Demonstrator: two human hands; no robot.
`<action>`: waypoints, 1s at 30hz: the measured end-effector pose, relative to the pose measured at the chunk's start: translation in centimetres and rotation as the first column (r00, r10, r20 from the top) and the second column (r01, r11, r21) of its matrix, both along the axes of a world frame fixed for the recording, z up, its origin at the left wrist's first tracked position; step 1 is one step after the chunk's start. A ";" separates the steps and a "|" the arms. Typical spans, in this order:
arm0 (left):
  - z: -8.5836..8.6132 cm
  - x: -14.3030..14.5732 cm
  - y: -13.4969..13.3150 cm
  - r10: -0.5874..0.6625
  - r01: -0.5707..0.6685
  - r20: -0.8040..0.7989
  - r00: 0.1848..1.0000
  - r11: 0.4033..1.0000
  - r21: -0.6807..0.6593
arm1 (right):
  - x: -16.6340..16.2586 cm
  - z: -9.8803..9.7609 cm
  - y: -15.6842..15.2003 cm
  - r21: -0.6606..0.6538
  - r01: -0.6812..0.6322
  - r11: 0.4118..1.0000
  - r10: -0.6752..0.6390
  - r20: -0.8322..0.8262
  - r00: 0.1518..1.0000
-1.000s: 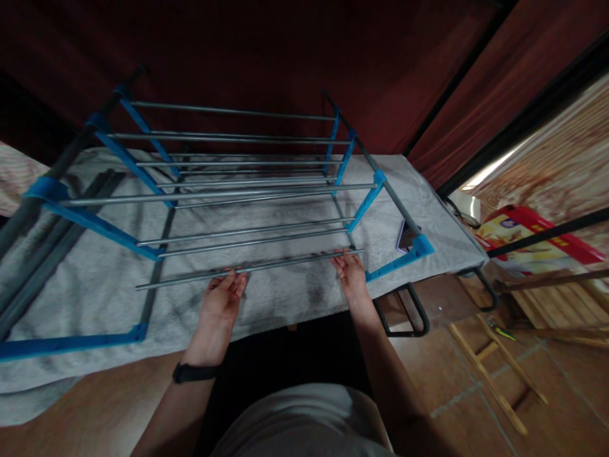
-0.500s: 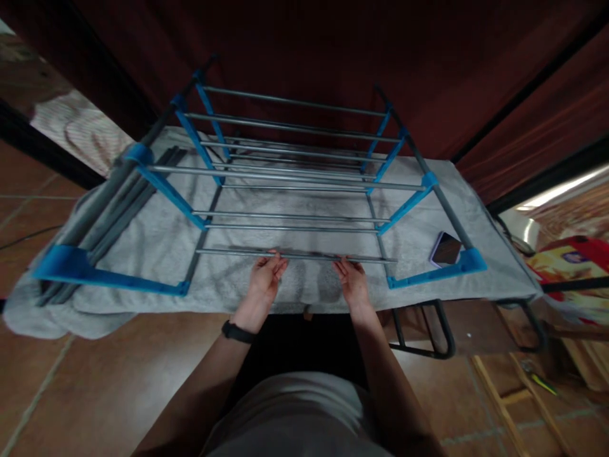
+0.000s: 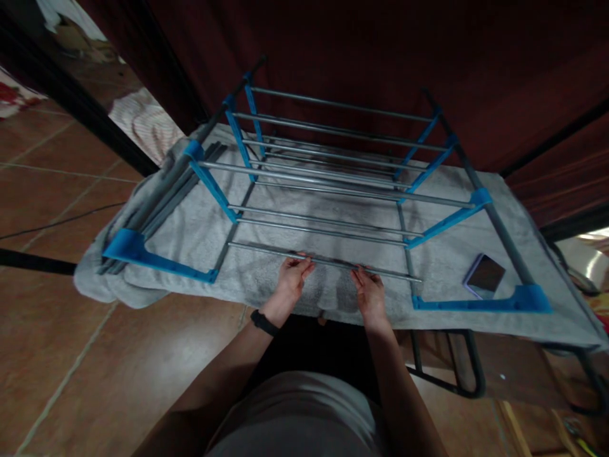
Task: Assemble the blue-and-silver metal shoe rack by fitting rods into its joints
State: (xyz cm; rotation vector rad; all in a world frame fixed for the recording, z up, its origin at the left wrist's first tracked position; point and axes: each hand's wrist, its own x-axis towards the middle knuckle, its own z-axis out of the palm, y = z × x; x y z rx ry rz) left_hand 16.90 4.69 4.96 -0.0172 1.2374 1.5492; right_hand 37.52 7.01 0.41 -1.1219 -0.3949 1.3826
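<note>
A thin grey metal rod (image 3: 328, 261) lies level across the near side of a rack frame (image 3: 304, 226) made of grey tubes and blue plastic brackets. My left hand (image 3: 294, 279) pinches the rod left of its middle, thumb and fingers closed on it. To the right, my right hand (image 3: 370, 292) grips the same rod with its fingertips. The rod's ends reach over the frame's two side tubes. A blue corner bracket (image 3: 162, 261) sits at the near left and another blue bracket (image 3: 480, 304) at the near right, both close to the rod's level.
A grey blanket (image 3: 280, 304) covers the surface beneath the rack. Several loose grey tubes (image 3: 178, 197) lie at the left. A phone (image 3: 484, 277) rests inside the right side of the frame. Dark red curtain (image 3: 342, 44) hangs behind; a black metal bar (image 3: 469, 387) juts out below.
My view has turned left, so the rack appears farther right. Both hands keep their hold on the rod, which stays at the near side of the frame.
</note>
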 end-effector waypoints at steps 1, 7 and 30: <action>-0.1 0.0 0.0 0.002 -0.002 0.000 1.000 1.000 0.009 | 0.0 -0.1 0.0 0.004 -0.003 1.000 0.003 0.010 1.000; -0.4 -0.2 -0.1 -0.009 0.009 -0.001 1.000 0.999 0.054 | 0.2 -0.3 -0.1 -0.001 0.006 1.000 -0.006 0.033 0.999; -0.3 -1.2 -2.0 -0.426 0.466 -0.668 0.611 0.875 -0.132 | 0.8 0.7 -0.3 0.010 -0.001 1.000 0.001 0.029 1.000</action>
